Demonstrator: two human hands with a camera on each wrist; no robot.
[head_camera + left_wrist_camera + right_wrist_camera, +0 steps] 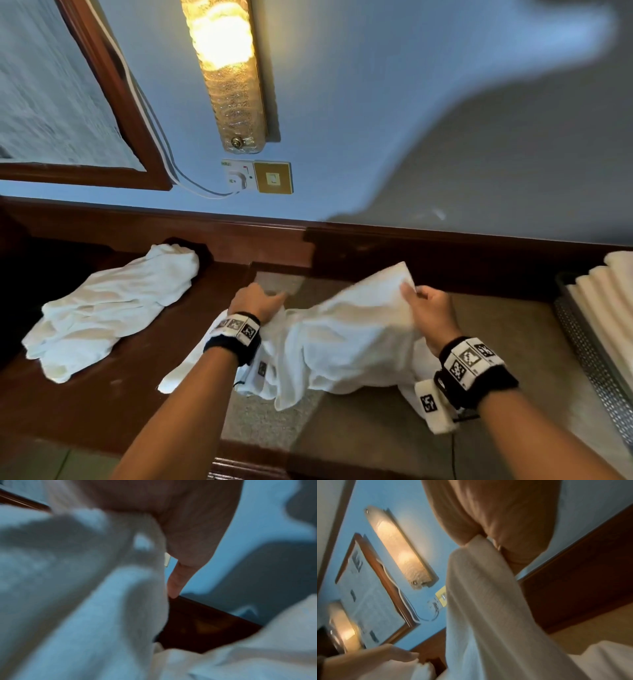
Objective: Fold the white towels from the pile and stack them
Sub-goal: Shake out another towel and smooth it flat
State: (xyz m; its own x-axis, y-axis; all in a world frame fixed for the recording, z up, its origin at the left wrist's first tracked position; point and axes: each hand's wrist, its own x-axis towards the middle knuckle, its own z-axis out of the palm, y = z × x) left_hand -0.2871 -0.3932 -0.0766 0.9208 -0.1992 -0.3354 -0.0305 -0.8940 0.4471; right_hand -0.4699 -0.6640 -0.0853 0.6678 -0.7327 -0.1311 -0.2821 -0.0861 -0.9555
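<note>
A crumpled white towel (342, 339) hangs between my two hands above the beige counter top (496, 346). My right hand (416, 298) pinches its raised far corner; the right wrist view shows the cloth (488, 601) bunched between thumb and fingers. My left hand (270, 301) grips the towel's left edge, and in the left wrist view the cloth (85, 574) fills the frame beside one finger (175, 585). The pile of white towels (109, 308) lies loose on the dark wooden surface at left. The towel's lower folds trail onto the counter.
A metal mesh tray (589, 359) holding upright folded white towels (603, 291) stands at the right edge. A dark wooden ledge (411, 246) runs along the blue wall. Above it are a lit wall lamp (226, 68), a socket and switch (257, 176), and a framed mirror (68, 102).
</note>
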